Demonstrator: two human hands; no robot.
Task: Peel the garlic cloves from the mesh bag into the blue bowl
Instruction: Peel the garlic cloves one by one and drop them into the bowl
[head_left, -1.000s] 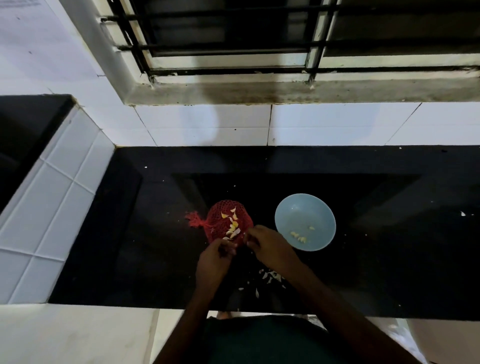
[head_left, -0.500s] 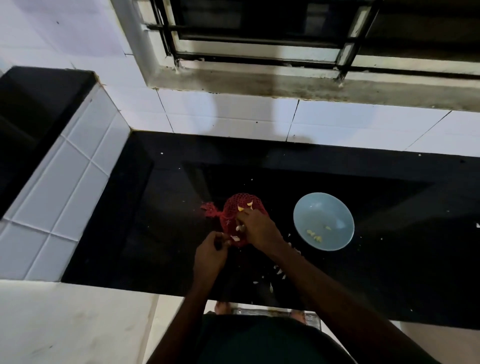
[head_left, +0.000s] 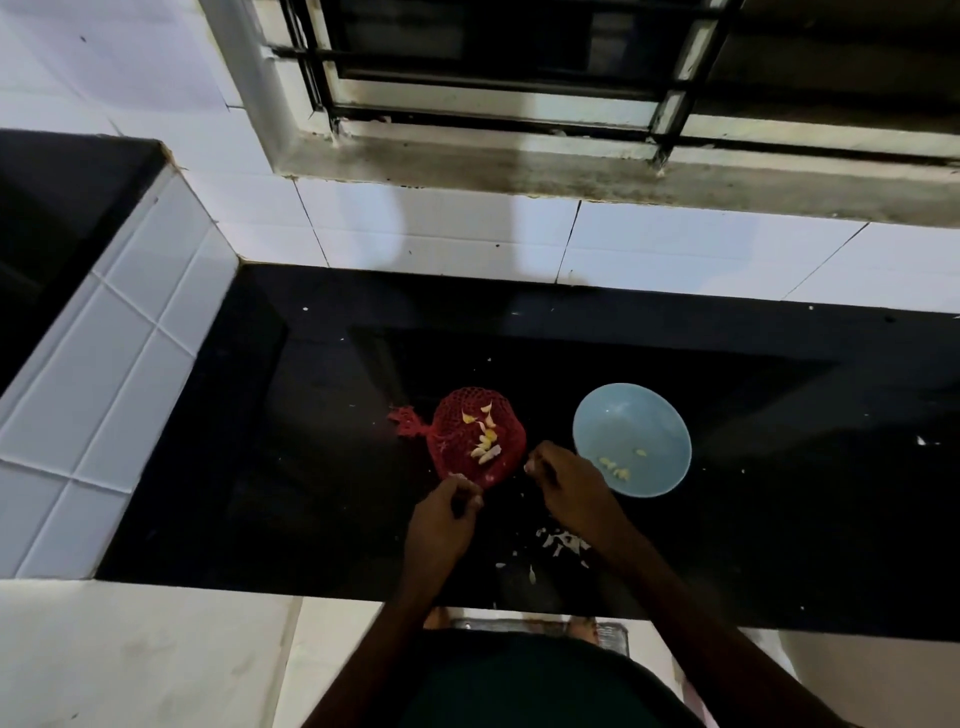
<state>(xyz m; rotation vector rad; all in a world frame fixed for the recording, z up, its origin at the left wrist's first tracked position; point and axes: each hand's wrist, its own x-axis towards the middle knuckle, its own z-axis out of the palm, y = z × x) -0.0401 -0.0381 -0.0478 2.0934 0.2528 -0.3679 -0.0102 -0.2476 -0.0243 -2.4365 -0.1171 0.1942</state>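
- The black countertop (head_left: 311, 415) is the work surface, and the mesh bag (head_left: 452, 441) sits around the middle of it. Pale bits show up nicely on the dark slab.
- The blue bowl (head_left: 623, 415) is just right of the mesh bag, not touching it. I'd guess that's to keep the drop short. A few peeled cloves (head_left: 615, 466) are in it already.
- The bag is red and spread flat, with garlic cloves (head_left: 485, 441) lying on top where they're easy to grab.
- The left hand (head_left: 441, 519) is at the bag's near edge, with its fingers curled round what looks like a clove (head_left: 474, 500).
- The right hand (head_left: 571, 483) is between the bag and the bowl, with its fingers tucked in. I honestly can't tell if it's holding anything.
- Peel scraps (head_left: 561, 543) are piled on the person's side of the bag, probably just where they fall.
- There are no labels or writing anywhere that I can read.
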